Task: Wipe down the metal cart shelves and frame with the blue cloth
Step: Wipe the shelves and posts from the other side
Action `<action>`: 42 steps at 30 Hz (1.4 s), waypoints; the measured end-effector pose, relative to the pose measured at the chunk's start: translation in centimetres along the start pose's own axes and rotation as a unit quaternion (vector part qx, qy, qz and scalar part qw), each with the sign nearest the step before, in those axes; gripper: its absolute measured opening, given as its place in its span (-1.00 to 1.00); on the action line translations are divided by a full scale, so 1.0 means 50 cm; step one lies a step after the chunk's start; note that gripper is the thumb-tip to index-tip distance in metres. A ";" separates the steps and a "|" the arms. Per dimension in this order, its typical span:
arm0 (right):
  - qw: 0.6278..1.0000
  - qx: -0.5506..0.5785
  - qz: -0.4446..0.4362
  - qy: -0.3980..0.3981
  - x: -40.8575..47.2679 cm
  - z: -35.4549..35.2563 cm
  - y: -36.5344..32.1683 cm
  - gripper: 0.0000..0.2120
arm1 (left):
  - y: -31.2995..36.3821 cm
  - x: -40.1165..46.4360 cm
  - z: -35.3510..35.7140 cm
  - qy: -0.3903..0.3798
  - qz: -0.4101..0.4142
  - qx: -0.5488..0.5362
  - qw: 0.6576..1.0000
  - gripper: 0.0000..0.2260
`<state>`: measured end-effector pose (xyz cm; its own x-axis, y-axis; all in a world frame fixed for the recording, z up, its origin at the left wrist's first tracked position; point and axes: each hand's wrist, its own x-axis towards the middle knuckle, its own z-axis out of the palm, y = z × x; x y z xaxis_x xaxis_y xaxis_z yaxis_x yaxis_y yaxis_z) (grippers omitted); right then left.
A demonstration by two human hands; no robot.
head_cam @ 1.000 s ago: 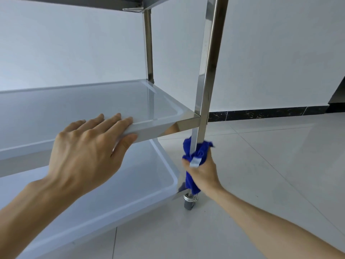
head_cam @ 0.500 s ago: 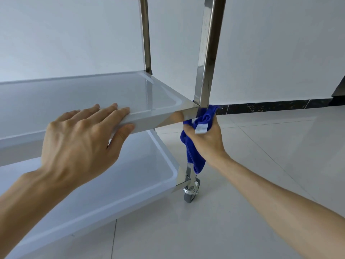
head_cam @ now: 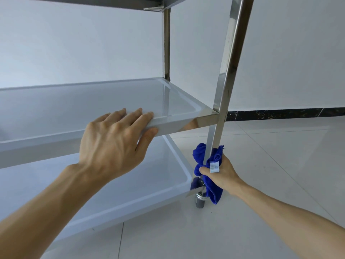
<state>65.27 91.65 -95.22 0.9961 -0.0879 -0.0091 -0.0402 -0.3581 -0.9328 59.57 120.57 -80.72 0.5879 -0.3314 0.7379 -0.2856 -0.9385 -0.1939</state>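
Observation:
A shiny metal cart fills the view, with a middle shelf (head_cam: 78, 101), a lower shelf (head_cam: 130, 186) and a near right upright leg (head_cam: 226, 77). My right hand (head_cam: 223, 175) grips the blue cloth (head_cam: 200, 156), which is wrapped round that leg between the middle and lower shelves. The cloth's tail hangs down past the lower shelf's corner, and a white tag shows on it. My left hand (head_cam: 113, 141) holds the front rim of the middle shelf, fingers on top and thumb under the edge.
A grey caster wheel (head_cam: 199, 200) sits under the cart's near right corner on the pale tiled floor (head_cam: 280, 165). A white wall with a dark marbled skirting strip (head_cam: 280, 114) stands behind. The top shelf's underside (head_cam: 112, 1) crosses the upper edge.
My right hand slid the cloth up the leg to the middle shelf's corner, then back down to just above the lower shelf. My left hand kept its hold on the shelf rim.

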 end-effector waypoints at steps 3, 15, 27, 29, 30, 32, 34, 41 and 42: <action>1.000 -0.002 0.003 0.013 -0.002 -0.022 0.008 -0.70 | 0.020 0.013 0.009 0.001 0.009 -0.010 1.000 -0.63; 0.994 -0.027 0.038 0.103 -0.004 -0.136 0.050 -0.65 | 0.138 0.086 0.039 -0.089 0.003 -0.057 0.994 -0.59; 0.987 -0.083 0.059 0.125 -0.062 -0.255 0.041 -0.66 | 0.203 0.128 0.021 -0.114 0.069 -0.245 0.960 -0.63; 0.980 -0.129 0.056 0.139 -0.089 -0.268 0.039 -0.69 | 0.185 0.111 0.008 -0.051 0.121 -0.331 0.934 -0.72; 0.975 -0.160 0.057 0.145 -0.104 -0.273 0.041 -0.73 | 0.174 0.095 0.006 -0.013 0.157 -0.336 0.929 -0.75; 0.966 -0.200 0.064 0.153 -0.137 -0.277 0.048 -0.77 | 0.146 0.050 0.016 0.009 0.231 -0.312 0.922 -0.77; 0.964 -0.206 0.066 0.153 -0.168 -0.272 0.051 -0.77 | 0.114 -0.004 0.036 -0.049 0.270 -0.285 0.918 -0.77; 0.936 -0.303 -0.162 0.072 -0.153 -0.216 -0.018 -0.61 | -0.039 -0.122 0.145 -0.344 0.104 -0.172 0.917 -0.72; 0.894 -0.381 -0.226 0.062 -0.133 -0.209 -0.025 -0.56 | -0.059 -0.134 0.157 -0.367 0.082 -0.157 0.913 -0.71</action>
<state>57.85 82.96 -90.24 0.9096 0.1407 0.3909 0.2758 -0.9082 -0.3148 62.44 124.78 -90.18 0.8335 -0.5493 0.0601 -0.5510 -0.8343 0.0167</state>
